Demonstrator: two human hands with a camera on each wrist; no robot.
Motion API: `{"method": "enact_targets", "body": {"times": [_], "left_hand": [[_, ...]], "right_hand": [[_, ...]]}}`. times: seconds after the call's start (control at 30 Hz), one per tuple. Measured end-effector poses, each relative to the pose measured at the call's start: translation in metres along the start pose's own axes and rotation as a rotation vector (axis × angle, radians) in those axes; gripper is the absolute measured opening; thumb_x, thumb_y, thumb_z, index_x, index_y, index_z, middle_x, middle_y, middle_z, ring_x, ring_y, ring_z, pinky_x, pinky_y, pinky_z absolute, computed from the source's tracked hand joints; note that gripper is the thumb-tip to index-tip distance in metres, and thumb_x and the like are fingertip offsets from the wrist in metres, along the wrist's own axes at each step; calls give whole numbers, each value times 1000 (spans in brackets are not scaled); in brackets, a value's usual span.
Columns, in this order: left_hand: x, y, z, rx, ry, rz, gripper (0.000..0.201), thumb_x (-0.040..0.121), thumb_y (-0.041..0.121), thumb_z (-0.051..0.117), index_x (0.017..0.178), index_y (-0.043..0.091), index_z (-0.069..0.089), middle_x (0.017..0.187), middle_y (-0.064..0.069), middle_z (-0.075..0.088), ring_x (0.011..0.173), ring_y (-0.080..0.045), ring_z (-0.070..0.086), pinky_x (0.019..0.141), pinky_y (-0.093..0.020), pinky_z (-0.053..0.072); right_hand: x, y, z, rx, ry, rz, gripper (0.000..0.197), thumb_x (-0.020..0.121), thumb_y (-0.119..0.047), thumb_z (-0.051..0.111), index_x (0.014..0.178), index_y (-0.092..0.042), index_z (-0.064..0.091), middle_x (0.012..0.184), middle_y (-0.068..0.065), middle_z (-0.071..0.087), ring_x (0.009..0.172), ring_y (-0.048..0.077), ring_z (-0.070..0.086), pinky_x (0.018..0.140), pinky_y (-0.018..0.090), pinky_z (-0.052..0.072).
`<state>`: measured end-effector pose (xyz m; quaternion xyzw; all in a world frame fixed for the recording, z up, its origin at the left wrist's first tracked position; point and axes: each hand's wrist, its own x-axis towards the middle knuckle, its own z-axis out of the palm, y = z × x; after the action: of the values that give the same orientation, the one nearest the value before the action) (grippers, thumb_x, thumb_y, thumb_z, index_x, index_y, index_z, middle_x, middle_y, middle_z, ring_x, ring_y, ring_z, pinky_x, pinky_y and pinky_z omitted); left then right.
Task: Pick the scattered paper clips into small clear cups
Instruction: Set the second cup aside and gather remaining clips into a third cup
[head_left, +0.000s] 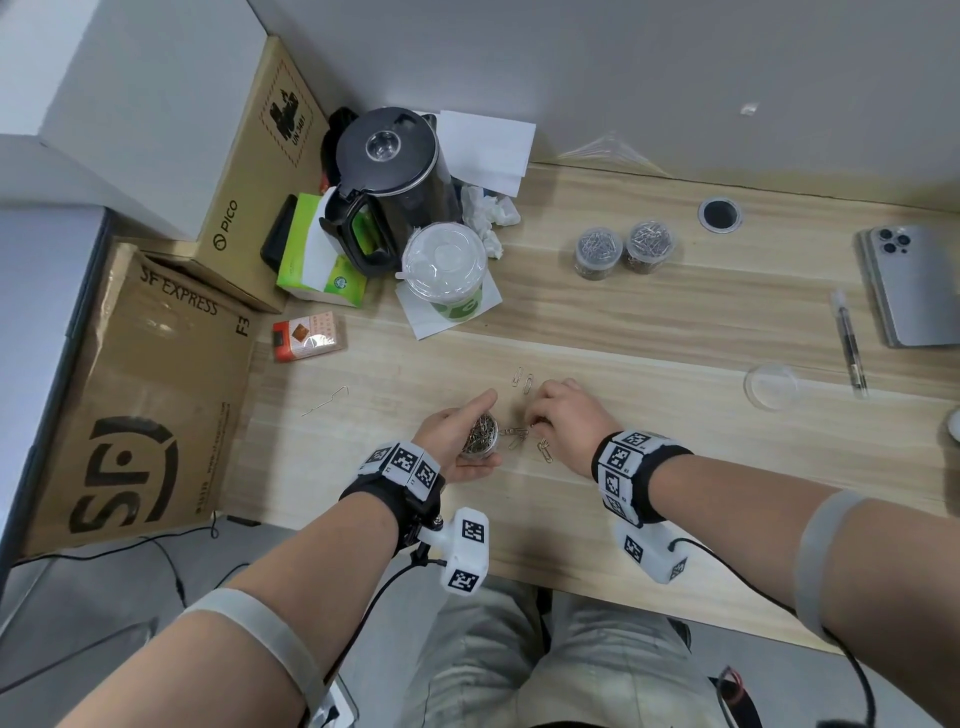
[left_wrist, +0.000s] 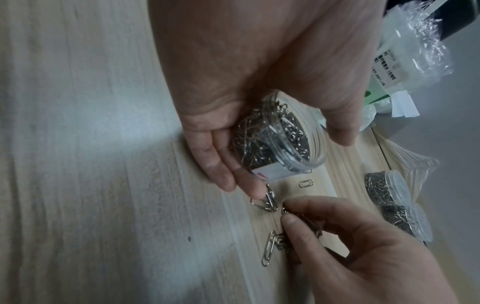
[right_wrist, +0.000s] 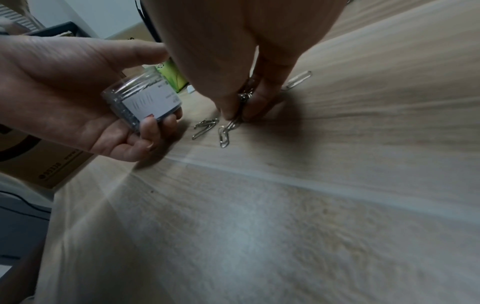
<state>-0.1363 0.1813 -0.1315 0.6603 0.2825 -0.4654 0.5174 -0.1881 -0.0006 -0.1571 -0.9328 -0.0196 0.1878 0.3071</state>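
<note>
Head view: one small clear cup (head_left: 482, 435), nearly full of paper clips, is gripped in the curled left hand (head_left: 457, 434) just above the desk (head_left: 649, 332). A few linked paper clips (head_left: 514, 432) are pinched by the right hand (head_left: 566, 421) beside it. Two loose clips (head_left: 523, 378) are seen beyond, two more (head_left: 544, 449) nearer. Two filled cups (head_left: 623, 248) stand well apart.
</note>
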Motion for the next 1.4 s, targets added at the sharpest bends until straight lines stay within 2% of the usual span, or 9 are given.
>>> {"method": "enact_targets", "body": {"times": [0.33, 0.53, 0.63, 0.73, 0.93, 1.07, 1.2, 1.3, 1.4], "left_hand": [[-4, 7, 10, -63, 30, -59, 78, 81, 77, 56, 125, 12, 57, 84, -11, 72, 61, -28, 70, 81, -42, 61], [-11, 14, 20, -72, 22, -67, 69, 90, 77, 39, 101, 13, 63, 68, -9, 74, 67, -32, 69, 95, -48, 55], [-12, 17, 25, -89, 22, -85, 75, 90, 79, 32, 106, 13, 65, 85, -14, 74, 70, -34, 70, 89, -47, 58], [-11, 20, 32, -117, 4, -84, 79, 92, 77, 28, 104, 11, 69, 83, -16, 74, 70, -34, 70, 93, -53, 57], [-11, 21, 38, -148, -30, -75, 74, 96, 71, 35, 107, 7, 71, 107, -19, 75, 98, -37, 72, 91, -56, 57], [-10, 18, 33, -110, -79, -31, 55, 98, 61, 46, 97, 13, 71, 82, -8, 73, 80, -27, 70, 95, -52, 56], [-11, 13, 22, 3, -71, 0, 55, 84, 59, 70, 110, 11, 67, 83, -9, 73, 70, -27, 70, 80, -42, 62], [-9, 9, 9, 11, -27, 0, 50, 84, 54, 74, 106, 11, 62, 74, -11, 72, 68, -28, 70, 84, -46, 61], [-6, 6, -5, -35, 25, -3, 48, 83, 53, 75, 110, 17, 60, 82, -14, 70, 70, -30, 72, 85, -48, 61]], "right_hand": [[-1, 2, -8, 75, 51, 48, 19, 81, -1, 60, 90, -11, 74, 96, 6, 66, 93, 28, 61, 86, 32, 46], [-1, 0, -26, 198, 174, 45, 21, 76, 2, 65, 85, -14, 76, 88, 3, 71, 85, 21, 66, 83, 32, 52], [-2, -13, -39, 305, 228, 30, 17, 78, -2, 68, 86, -14, 77, 89, 1, 71, 85, 16, 66, 83, 26, 51], [-2, -32, -45, 342, 216, -69, 15, 79, -6, 71, 86, -18, 76, 87, -6, 69, 83, 11, 64, 82, 23, 49], [-6, -53, -35, 190, 102, -177, 14, 80, -13, 68, 93, -15, 74, 92, 1, 68, 87, 19, 62, 84, 36, 50], [-12, -49, -42, 252, 207, -235, 11, 79, -21, 67, 87, -20, 73, 85, -6, 69, 77, 13, 63, 75, 32, 53], [-2, -23, -58, 231, 275, -38, 16, 83, -22, 62, 97, -24, 69, 92, -10, 69, 82, 8, 63, 80, 32, 54], [12, 13, -66, 32, 141, 221, 36, 83, -24, 62, 118, -18, 61, 112, 2, 63, 106, 22, 59, 93, 37, 48], [19, 30, -64, -86, 76, 272, 54, 75, -36, 70, 124, -18, 56, 117, 7, 53, 112, 27, 48, 98, 38, 42]]}}
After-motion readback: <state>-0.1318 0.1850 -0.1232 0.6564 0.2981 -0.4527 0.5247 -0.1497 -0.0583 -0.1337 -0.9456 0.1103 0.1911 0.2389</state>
